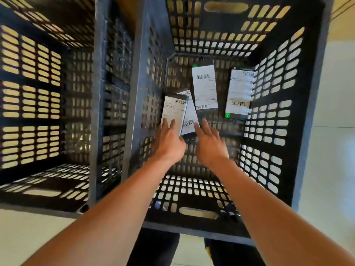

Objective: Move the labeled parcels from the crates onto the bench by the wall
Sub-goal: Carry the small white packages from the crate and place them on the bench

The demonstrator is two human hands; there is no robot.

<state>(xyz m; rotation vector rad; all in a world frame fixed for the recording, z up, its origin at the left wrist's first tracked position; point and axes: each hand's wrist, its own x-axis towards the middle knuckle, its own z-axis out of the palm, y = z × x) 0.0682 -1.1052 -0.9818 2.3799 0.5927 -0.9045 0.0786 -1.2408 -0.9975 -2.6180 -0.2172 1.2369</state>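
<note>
From the head camera, both arms reach down into the right crate (299, 116), a deep black one with slotted walls, and four flat labeled parcels lie on its floor. The left hand (169, 140) has its fingers straight and spread, the tips resting on the near end of the nearest parcel (173, 110) — it grips nothing yet. The right hand (208, 144) is likewise open, forefinger stretched toward the corner of the second parcel (189, 120), which lies partly under the first, just ahead of both hands. Beyond the right fingertips lies a third parcel (204, 87), and a fourth parcel (239, 93) rests off to the right against the crate wall, seemingly tilted. These look thin, stiff and light — small boxes with smooth paper labels, likely slippery under a flat palm. A pinch across the long edges, thumb under one side, should hold better than pressing on top. The left crate (46, 104) beside the left arm shows no parcels, and the bench is not in view.
</note>
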